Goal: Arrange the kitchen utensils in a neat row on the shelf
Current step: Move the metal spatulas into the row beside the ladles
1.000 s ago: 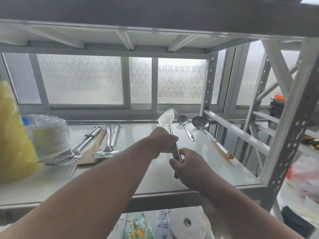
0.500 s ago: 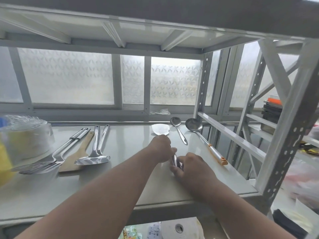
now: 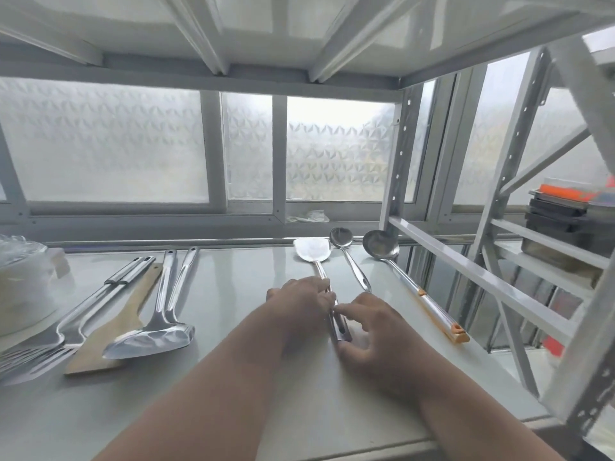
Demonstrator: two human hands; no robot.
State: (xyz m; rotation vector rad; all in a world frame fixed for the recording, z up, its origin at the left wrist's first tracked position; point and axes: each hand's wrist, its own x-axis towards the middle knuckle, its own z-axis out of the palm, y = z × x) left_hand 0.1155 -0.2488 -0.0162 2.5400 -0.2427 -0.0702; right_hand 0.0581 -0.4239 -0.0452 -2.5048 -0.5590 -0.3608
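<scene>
Lowered since a second ago, the steel turner [image 3: 312,252] now lies flat on the shelf [image 3: 233,294] instead of standing raised in both hands, its blade toward twelve o'clock and its handle toward six. Both hands are on the handle: the left hand [image 3: 299,301] rests its fingertips against the upper shaft, fingers curled lightly around it, while the right hand [image 3: 369,327] pinches the handle's end between thumb and fingers, a narrow grip. Just to its three o'clock lie the serving spoon [image 3: 346,251] and, farther out, the ladle [image 3: 382,249] with its orange-trimmed handle, all three with heads toward the window. That makes a row of three on the right half, though the ladle's handle splays toward four o'clock. Over at nine o'clock from the hands sits an unsorted cluster: two large forks [image 3: 83,314], a wooden spatula [image 3: 116,327] and two more steel spatulas [image 3: 159,324], overlapping and turned the other way, heads toward the person. My judgement is that the step in hand is the final nudging of the turner parallel to the spoon, and that the task is roughly a third done, with the left cluster yet to be brought across.
</scene>
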